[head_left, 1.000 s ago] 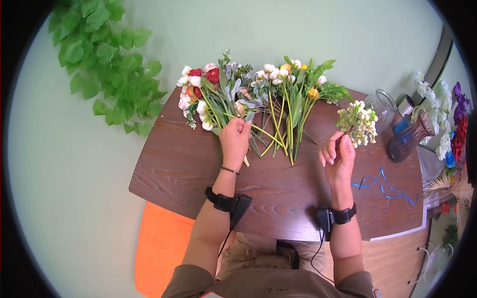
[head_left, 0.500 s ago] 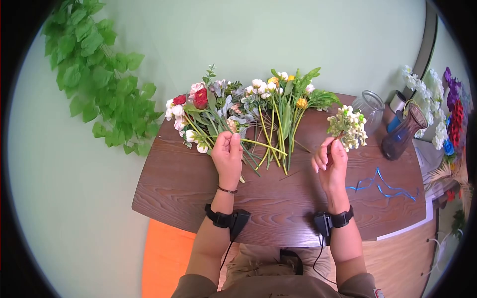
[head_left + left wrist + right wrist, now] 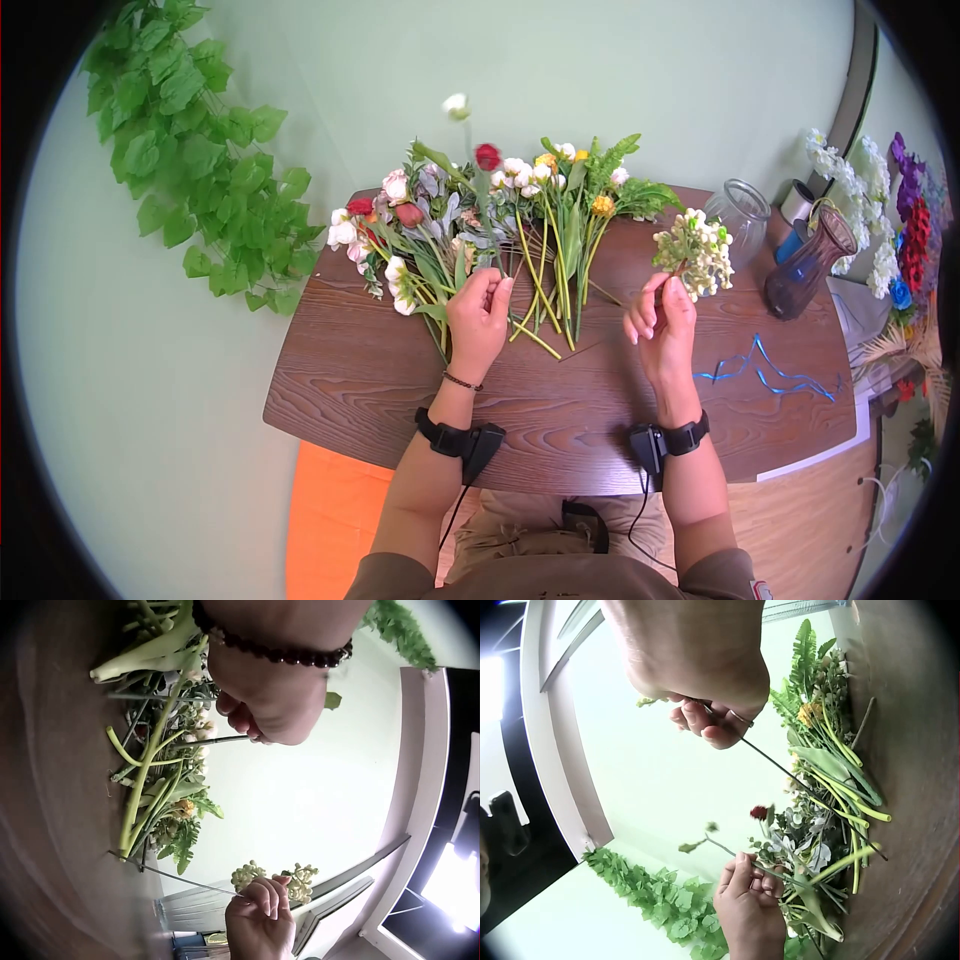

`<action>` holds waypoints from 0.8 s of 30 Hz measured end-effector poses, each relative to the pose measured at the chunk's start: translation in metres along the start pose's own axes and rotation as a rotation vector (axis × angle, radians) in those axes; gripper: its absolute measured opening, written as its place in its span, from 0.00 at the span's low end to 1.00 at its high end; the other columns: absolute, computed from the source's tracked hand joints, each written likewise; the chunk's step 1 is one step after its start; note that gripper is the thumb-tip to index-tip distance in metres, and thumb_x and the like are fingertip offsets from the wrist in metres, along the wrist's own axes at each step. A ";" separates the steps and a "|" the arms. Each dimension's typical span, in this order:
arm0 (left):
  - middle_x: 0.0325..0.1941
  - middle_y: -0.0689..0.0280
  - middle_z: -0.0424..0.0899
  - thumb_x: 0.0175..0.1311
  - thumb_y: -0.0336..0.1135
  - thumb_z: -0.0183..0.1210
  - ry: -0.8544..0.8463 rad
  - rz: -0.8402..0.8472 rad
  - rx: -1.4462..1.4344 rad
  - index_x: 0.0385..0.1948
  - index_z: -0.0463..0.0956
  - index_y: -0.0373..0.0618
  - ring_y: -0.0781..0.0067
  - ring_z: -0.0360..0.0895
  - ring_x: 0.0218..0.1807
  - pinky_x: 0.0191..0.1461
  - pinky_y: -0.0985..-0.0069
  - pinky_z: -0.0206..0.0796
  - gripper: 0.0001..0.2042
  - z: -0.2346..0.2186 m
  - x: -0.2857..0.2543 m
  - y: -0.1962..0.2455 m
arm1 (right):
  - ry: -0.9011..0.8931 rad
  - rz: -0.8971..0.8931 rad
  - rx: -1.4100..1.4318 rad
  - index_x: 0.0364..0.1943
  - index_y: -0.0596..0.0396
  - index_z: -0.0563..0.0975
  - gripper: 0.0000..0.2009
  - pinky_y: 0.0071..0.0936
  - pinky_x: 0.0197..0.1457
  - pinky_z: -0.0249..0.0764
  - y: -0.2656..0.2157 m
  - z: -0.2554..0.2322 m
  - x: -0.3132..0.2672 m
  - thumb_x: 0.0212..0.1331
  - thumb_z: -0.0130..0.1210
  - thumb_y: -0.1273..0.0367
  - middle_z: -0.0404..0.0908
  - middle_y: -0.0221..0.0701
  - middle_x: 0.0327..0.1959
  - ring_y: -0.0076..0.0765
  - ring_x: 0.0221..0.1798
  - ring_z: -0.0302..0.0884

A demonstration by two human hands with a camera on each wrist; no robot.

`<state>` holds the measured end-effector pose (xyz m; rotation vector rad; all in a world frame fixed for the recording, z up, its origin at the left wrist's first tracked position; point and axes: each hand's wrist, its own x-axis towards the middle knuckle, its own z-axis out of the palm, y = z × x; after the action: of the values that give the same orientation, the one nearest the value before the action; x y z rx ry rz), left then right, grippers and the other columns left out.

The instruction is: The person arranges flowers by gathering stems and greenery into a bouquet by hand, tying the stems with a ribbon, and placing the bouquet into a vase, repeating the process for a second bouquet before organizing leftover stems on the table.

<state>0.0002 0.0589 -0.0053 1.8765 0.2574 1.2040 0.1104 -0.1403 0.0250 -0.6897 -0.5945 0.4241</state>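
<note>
My left hand pinches a thin green flower stem between thumb and fingers, above the table's left half. A blurred white flower rises over that hand, with a red flower just below it. My right hand pinches a sprig of cream-white berries by its thin dark stem, which slants down past the palm. Left of and behind my left hand lies a heap of white, pink and red flowers. White and yellow blooms with fern leaves lie between the hands, stems toward me.
On the right of the brown table stand a clear glass jar and a smoky purple vase. Blue ribbon lies in front of them. Leafy vines hang on the left wall; more flowers stand far right.
The left hand has drawn a flower stem from the left heap, and white and red blooms now stand raised above it. The right hand keeps the berry sprig almost still.
</note>
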 end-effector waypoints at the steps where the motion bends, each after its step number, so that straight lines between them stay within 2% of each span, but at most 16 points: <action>1: 0.21 0.74 0.69 0.62 0.26 0.55 -0.003 0.001 -0.002 0.29 0.71 0.36 0.89 0.61 0.20 0.22 0.88 0.52 0.04 0.000 0.001 0.006 | 0.004 0.002 -0.006 0.34 0.57 0.68 0.15 0.19 0.19 0.58 0.000 0.000 0.000 0.70 0.37 0.60 0.60 0.23 0.15 0.18 0.15 0.54; 3: 0.21 0.72 0.70 0.61 0.26 0.56 0.000 0.104 0.056 0.28 0.71 0.35 0.88 0.61 0.20 0.22 0.87 0.54 0.04 0.001 0.001 0.015 | 0.007 0.000 -0.009 0.34 0.57 0.68 0.15 0.19 0.19 0.58 0.000 0.000 0.001 0.70 0.38 0.60 0.60 0.23 0.16 0.18 0.15 0.55; 7: 0.22 0.68 0.70 0.59 0.25 0.57 -0.096 0.059 0.000 0.28 0.72 0.35 0.84 0.63 0.20 0.23 0.85 0.55 0.04 0.008 -0.004 0.027 | 0.010 0.004 -0.022 0.34 0.57 0.68 0.15 0.20 0.19 0.60 0.001 0.002 0.001 0.70 0.38 0.60 0.62 0.25 0.17 0.20 0.16 0.57; 10: 0.21 0.65 0.68 0.55 0.23 0.57 -0.230 0.132 0.050 0.26 0.73 0.35 0.78 0.64 0.21 0.24 0.82 0.56 0.03 0.011 -0.005 0.036 | 0.005 0.007 -0.018 0.36 0.59 0.69 0.15 0.21 0.19 0.61 0.001 0.001 -0.001 0.69 0.39 0.60 0.65 0.27 0.18 0.21 0.16 0.60; 12: 0.21 0.65 0.68 0.55 0.23 0.57 -0.270 0.171 0.049 0.26 0.73 0.35 0.77 0.64 0.21 0.24 0.81 0.56 0.03 0.014 -0.006 0.041 | -0.002 0.008 -0.020 0.38 0.61 0.70 0.16 0.22 0.20 0.64 0.001 0.002 -0.001 0.69 0.39 0.60 0.67 0.28 0.20 0.23 0.17 0.63; 15: 0.21 0.64 0.68 0.53 0.22 0.58 -0.332 0.198 0.043 0.26 0.73 0.35 0.74 0.64 0.21 0.24 0.80 0.56 0.03 0.017 -0.009 0.048 | -0.030 -0.045 -0.103 0.42 0.62 0.71 0.18 0.21 0.22 0.68 0.001 -0.001 0.000 0.69 0.40 0.59 0.72 0.31 0.24 0.25 0.22 0.71; 17: 0.21 0.63 0.69 0.53 0.22 0.58 -0.379 0.185 0.055 0.27 0.73 0.35 0.74 0.65 0.21 0.25 0.79 0.56 0.03 0.019 -0.010 0.048 | -0.048 -0.040 -0.134 0.48 0.63 0.70 0.20 0.20 0.26 0.72 0.001 -0.005 0.000 0.68 0.40 0.58 0.78 0.36 0.33 0.29 0.31 0.77; 18: 0.23 0.62 0.72 0.54 0.24 0.59 -0.408 0.217 0.082 0.29 0.74 0.36 0.68 0.68 0.20 0.23 0.76 0.60 0.03 0.019 -0.010 0.046 | -0.041 -0.044 -0.140 0.49 0.64 0.69 0.20 0.20 0.27 0.72 -0.001 -0.003 0.000 0.68 0.40 0.58 0.78 0.37 0.34 0.30 0.34 0.78; 24: 0.24 0.62 0.73 0.54 0.24 0.59 -0.492 0.224 0.089 0.29 0.75 0.37 0.68 0.70 0.21 0.25 0.76 0.62 0.03 0.023 -0.013 0.039 | 0.007 -0.051 -0.135 0.51 0.65 0.68 0.21 0.21 0.29 0.73 -0.004 0.000 0.000 0.68 0.41 0.58 0.79 0.39 0.38 0.33 0.41 0.79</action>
<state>0.0018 0.0153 0.0122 2.2555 -0.1756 0.8414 0.1109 -0.1429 0.0282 -0.8029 -0.6370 0.3359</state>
